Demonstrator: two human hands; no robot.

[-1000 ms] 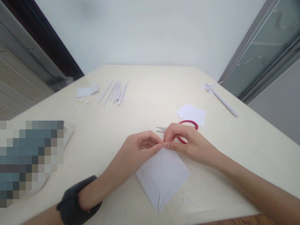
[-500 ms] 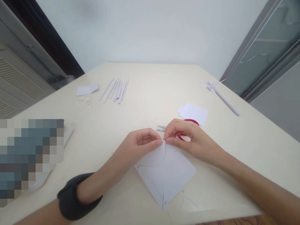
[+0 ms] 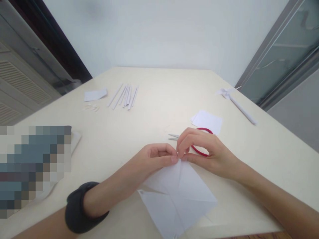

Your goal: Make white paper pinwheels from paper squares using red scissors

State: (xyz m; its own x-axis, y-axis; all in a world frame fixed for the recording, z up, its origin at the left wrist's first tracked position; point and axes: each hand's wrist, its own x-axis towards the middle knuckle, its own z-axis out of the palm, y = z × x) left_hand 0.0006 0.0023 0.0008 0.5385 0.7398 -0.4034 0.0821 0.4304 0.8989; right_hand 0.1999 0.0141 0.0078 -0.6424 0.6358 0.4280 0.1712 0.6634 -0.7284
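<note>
Paper [image 3: 178, 192] corner pinched between both hands' grip

Folded paper [image 3: 178, 192] on table [image 3: 154, 109], scissors [image 3: 196, 146] behind it, paper strips [image 3: 124, 96] far left.

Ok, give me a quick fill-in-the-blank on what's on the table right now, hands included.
1. Both hands pinch the far corner of a white ____ sheet.
2. The left wrist wears a ____ band.
3. The scissors behind the right hand have ____ handles.
4. The paper pinwheel lies near the table's far ____ corner.

Missing words: paper; black; red; right
</note>
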